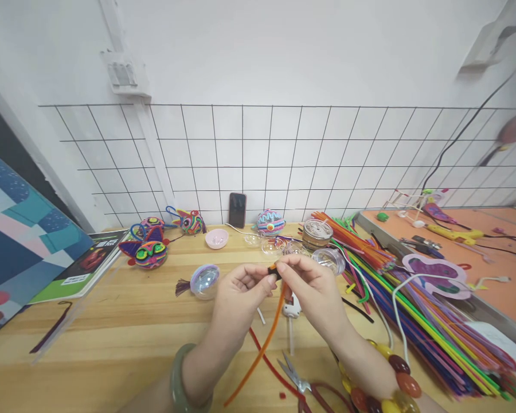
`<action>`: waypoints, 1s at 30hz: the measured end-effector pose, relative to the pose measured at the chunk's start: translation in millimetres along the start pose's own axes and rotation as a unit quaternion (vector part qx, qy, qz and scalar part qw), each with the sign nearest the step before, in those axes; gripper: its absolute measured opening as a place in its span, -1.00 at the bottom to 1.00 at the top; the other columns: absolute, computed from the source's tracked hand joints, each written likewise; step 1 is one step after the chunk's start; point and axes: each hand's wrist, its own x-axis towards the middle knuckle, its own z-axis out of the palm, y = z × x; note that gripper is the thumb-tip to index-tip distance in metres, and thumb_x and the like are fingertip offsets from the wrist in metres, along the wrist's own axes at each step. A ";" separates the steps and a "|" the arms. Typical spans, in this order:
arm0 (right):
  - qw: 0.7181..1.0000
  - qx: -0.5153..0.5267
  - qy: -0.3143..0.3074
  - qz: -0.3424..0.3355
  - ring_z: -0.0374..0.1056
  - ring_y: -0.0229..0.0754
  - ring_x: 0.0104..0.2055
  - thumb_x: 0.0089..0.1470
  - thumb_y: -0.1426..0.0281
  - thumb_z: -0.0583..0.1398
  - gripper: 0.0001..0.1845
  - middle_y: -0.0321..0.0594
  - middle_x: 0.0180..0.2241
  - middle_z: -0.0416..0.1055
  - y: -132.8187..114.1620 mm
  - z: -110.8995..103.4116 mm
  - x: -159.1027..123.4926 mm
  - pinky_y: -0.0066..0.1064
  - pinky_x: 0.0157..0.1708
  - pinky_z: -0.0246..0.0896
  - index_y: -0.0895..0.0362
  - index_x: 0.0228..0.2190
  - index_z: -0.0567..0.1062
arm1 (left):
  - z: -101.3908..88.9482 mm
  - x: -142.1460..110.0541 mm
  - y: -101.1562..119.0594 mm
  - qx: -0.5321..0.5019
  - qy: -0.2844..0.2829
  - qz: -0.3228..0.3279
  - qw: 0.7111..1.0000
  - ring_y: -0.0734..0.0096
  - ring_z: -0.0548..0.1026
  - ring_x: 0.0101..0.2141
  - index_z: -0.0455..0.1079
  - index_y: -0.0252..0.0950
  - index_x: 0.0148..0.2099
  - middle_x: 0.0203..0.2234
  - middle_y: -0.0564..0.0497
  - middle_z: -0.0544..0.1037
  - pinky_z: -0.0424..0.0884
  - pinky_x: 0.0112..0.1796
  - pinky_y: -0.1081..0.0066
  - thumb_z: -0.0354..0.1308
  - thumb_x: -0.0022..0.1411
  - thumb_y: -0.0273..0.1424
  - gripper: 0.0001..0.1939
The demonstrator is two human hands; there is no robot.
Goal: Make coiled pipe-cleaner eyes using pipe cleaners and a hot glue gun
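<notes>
My left hand (239, 298) and my right hand (316, 289) meet above the middle of the wooden table (124, 338). Both pinch the top end of an orange pipe cleaner (264, 344), which hangs down toward me. A small dark piece (274, 271) sits at the pinched tip between my fingertips. I wear a green bangle (179, 378) on the left wrist and a beaded bracelet (380, 381) on the right. A clear plastic ball half (204, 281) lies just left of my left hand.
A big heap of coloured pipe cleaners (413, 304) lies at the right. Scissors (298, 378) and a red pipe cleaner (266, 361) lie near me. A glue gun (291, 310) sits under my hands. Pipe-cleaner animals (146, 249), a pink bowl (217, 238), a phone (237, 210), thread spools (317, 232) and a book (83, 267) stand behind.
</notes>
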 end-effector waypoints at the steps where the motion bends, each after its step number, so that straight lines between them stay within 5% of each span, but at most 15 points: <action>1: 1.000 0.000 0.000 0.000 0.14 -0.40 -0.69 -0.03 0.31 0.19 -0.84 -0.40 -0.67 0.25 0.1 0.1 0.0 -0.57 -0.71 0.08 0.17 -0.49 0.42 | 0.3 0.0 0.2 0.001 0.001 -0.002 1.000 0.58 0.39 -0.59 0.39 -0.34 -0.48 -0.63 0.10 0.47 0.37 -0.49 0.54 0.30 -0.18 -0.47 -0.84; 30: 1.000 -0.019 -0.022 -0.007 0.20 -0.32 -0.66 0.02 0.26 0.15 -0.77 -0.36 -0.70 0.26 4.5 -3.1 3.1 -0.52 -0.68 0.13 0.17 -0.43 0.49 | -0.9 2.6 -1.5 0.010 0.011 -0.015 1.000 0.58 0.40 -0.61 0.38 -0.35 -0.47 -0.62 0.09 0.49 0.37 -0.49 0.53 0.31 -0.20 -0.44 -0.81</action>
